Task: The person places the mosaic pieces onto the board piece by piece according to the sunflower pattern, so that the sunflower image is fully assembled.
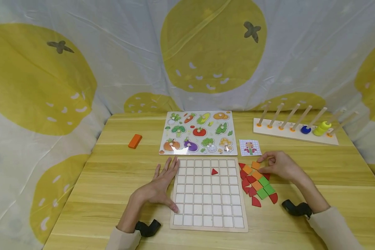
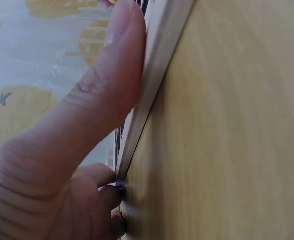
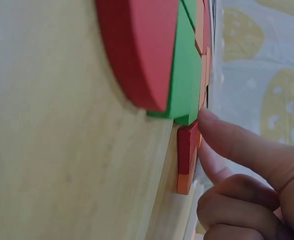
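Head view: left hand (image 1: 157,189), grip spread, touches grid board (image 1: 207,198); right of it, right hand (image 1: 280,165) meets orange square (image 1: 255,165), clamping unclear.

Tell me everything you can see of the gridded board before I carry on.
The gridded board looks like pale wood, with thin lines dividing white cells inside a plain border. It lies flat on the table, just nearer the person than the vegetable puzzle. A single red triangle sits in its second row from the far edge. The left-hand grip is spread along its left edge, touching it. Loose coloured pieces lie along its right side.
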`<state>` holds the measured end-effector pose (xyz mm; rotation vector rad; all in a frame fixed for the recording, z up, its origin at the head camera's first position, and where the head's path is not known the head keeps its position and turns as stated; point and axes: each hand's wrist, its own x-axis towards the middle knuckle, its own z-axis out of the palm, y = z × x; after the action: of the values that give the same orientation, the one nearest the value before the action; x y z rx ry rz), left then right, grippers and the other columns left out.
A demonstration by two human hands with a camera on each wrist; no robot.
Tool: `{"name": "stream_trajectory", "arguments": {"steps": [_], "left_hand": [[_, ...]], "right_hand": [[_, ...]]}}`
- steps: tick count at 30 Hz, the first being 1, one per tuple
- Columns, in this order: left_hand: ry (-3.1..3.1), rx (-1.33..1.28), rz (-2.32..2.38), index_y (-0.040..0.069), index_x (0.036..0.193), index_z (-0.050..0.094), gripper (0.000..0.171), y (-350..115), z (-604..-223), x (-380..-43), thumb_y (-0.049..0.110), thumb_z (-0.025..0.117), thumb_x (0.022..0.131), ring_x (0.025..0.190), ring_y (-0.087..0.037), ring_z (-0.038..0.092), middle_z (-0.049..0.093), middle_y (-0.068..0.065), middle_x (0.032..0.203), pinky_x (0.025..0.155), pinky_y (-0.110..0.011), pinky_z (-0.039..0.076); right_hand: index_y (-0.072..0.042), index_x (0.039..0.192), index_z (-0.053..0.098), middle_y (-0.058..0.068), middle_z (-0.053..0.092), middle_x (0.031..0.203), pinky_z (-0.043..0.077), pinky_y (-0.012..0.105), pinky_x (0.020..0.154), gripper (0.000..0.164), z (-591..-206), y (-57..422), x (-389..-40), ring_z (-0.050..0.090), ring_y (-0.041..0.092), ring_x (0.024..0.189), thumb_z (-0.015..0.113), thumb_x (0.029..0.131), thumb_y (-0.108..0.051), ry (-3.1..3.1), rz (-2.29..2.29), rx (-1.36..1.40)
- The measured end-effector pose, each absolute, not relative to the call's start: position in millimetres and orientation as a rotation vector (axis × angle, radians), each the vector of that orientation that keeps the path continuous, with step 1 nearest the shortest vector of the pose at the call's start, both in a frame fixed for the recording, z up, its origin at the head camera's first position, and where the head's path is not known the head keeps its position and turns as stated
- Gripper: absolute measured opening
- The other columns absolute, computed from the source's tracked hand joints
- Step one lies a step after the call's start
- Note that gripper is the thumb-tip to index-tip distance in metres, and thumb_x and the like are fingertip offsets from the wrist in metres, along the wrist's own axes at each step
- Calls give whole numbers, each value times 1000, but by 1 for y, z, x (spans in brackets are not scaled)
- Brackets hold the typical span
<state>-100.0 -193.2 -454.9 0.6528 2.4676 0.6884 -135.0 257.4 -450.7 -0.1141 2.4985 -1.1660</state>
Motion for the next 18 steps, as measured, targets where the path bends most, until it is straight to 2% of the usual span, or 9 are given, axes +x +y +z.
{"name": "stream_trajectory", "arguments": {"steps": [7, 13, 18], "left_hand": [[2469, 652, 692, 6, 165, -10, 159, -192, -455, -100, 46, 100, 56, 160, -34, -21, -20, -11, 173, 127, -63, -17], [2472, 656, 688, 6, 165, -9, 159, -193, -455, -100, 46, 100, 56, 160, -34, -21, -21, -10, 173, 127, -63, -17], [2471, 654, 687, 7, 165, -9, 159, -193, -456, -100, 47, 100, 56, 160, -33, -21, -21, -9, 173, 127, -63, -16]], "right_hand": [[4, 111, 69, -5, 35, 62, 28, 24, 48, 29, -451, 256, -135, 32, 8, 53, 80, 89, -12, 2498, -1169, -159], [5, 117, 66, -6, 31, 62, 28, 26, 49, 35, -452, 257, -136, 29, 8, 54, 80, 89, -11, 2421, -1223, -139], [4, 115, 67, -5, 32, 62, 29, 25, 49, 34, -453, 256, -136, 31, 9, 54, 81, 88, -12, 2426, -1230, -129]]}}
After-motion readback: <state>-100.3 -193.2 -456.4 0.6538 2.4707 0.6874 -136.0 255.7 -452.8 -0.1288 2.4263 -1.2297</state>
